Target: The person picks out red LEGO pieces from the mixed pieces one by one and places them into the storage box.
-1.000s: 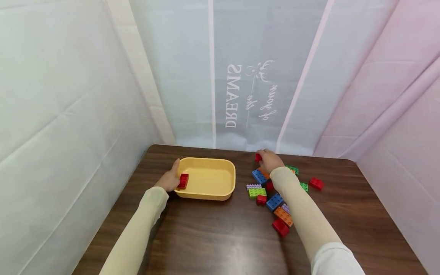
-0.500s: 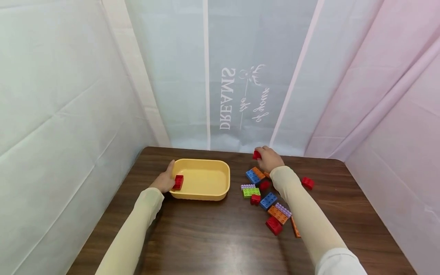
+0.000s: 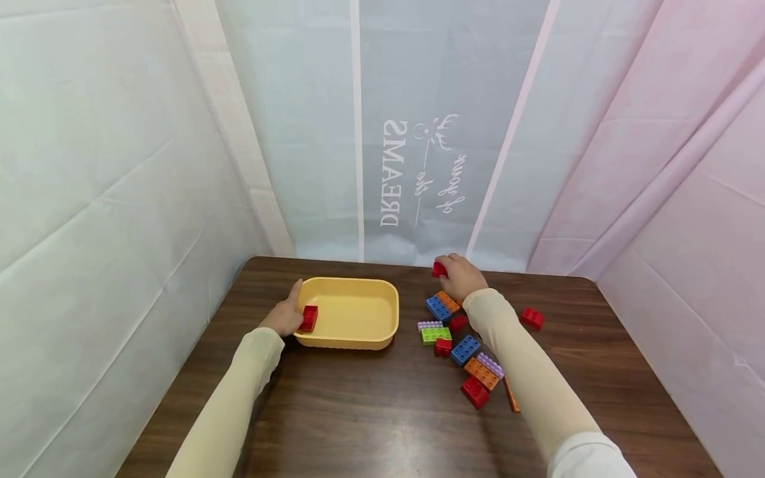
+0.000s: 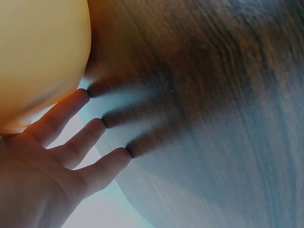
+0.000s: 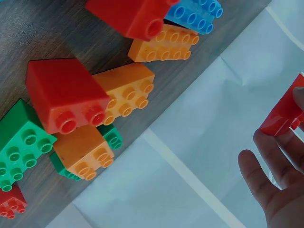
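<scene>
My left hand [image 3: 285, 318] rests against the left end of the yellow tray [image 3: 352, 344]. In the left wrist view its fingers [image 4: 61, 116] are stretched out beside the tray's outer wall, tips on the tabletop; the thumb is hidden there. A red building brick [image 3: 308, 318] lies inside the tray near this hand. At the table's back edge my right hand [image 3: 463, 277] pinches another red building brick [image 3: 439, 269], held above the tabletop. In the right wrist view that red brick [image 5: 284, 114] is partly cut off by the frame.
Loose bricks lie on the dark wooden table [image 3: 370, 411] right of the tray: a lime green one [image 3: 435, 335], a blue one [image 3: 465, 350], an orange one [image 3: 481, 374] and several others. One red brick [image 3: 532, 318] sits apart. Cloth [image 3: 311, 133] hangs behind the table.
My right hand has moved slightly left with the red brick, off from the other bricks. The left hand stays at the tray. The head view has shifted a little.
</scene>
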Motion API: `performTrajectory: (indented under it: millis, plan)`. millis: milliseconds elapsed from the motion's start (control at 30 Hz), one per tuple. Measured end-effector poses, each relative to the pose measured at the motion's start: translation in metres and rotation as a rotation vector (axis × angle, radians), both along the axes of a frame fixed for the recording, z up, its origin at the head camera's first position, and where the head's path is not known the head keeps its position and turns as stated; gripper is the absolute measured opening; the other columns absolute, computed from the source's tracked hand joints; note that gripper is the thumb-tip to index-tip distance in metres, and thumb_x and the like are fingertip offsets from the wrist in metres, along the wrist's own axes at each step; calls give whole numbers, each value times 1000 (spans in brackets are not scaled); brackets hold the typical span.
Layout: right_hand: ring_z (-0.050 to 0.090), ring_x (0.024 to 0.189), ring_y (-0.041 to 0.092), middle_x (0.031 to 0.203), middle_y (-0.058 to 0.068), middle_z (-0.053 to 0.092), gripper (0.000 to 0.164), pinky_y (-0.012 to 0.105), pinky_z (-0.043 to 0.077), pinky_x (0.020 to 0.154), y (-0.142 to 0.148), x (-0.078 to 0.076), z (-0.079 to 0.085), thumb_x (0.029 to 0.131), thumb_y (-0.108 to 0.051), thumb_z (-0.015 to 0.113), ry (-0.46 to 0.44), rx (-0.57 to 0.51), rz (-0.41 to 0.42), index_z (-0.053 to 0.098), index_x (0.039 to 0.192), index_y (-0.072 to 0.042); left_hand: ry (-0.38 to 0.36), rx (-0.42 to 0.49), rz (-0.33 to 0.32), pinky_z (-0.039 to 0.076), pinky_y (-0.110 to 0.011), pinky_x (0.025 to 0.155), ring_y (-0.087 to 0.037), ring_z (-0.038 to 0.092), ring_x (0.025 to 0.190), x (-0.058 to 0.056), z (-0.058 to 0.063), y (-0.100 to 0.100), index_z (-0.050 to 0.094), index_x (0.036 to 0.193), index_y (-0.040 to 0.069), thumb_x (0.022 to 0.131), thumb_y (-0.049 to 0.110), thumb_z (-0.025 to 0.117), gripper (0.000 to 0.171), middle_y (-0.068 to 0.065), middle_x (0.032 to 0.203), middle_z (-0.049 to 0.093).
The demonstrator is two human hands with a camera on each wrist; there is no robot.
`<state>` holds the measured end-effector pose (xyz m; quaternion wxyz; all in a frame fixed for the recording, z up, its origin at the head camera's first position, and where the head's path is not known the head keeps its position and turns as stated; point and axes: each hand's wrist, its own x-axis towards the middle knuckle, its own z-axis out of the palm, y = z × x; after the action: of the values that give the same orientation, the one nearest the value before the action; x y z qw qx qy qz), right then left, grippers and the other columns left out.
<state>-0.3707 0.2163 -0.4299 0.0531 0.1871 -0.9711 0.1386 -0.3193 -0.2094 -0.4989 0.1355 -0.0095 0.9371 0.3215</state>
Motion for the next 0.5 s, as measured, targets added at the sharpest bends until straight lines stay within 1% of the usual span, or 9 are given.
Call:
performTrajectory:
  millis: [200, 367, 500]
  plan:
    - [59, 105, 33, 120, 17, 62, 48, 51, 50, 93, -9, 1, 0, 91, -10, 71, 18, -5, 16, 59, 137, -4, 21, -1, -12, 44, -53, 92, -37, 56, 97, 1, 0, -1, -3, 163, 13, 92, 4, 45, 86, -34, 138, 48]
    - [59, 107, 32, 122, 16, 62, 47, 49, 50, 93, -20, 1, 2, 93, -13, 70, 4, 13, 21, 58, 138, -5, 33, -5, -16, 44, -53, 93, -37, 55, 97, 2, -1, -1, -3, 163, 14, 93, 4, 44, 85, -33, 137, 50]
    - [59, 105, 30, 120, 15, 63, 46, 48, 51, 93, -29, -1, 2, 93, -14, 69, 8, 16, 32, 59, 137, -6, 32, -5, -11, 43, -53, 94, -37, 55, 98, 3, 0, 0, -2, 163, 14, 93, 4, 45, 85, -33, 137, 50]
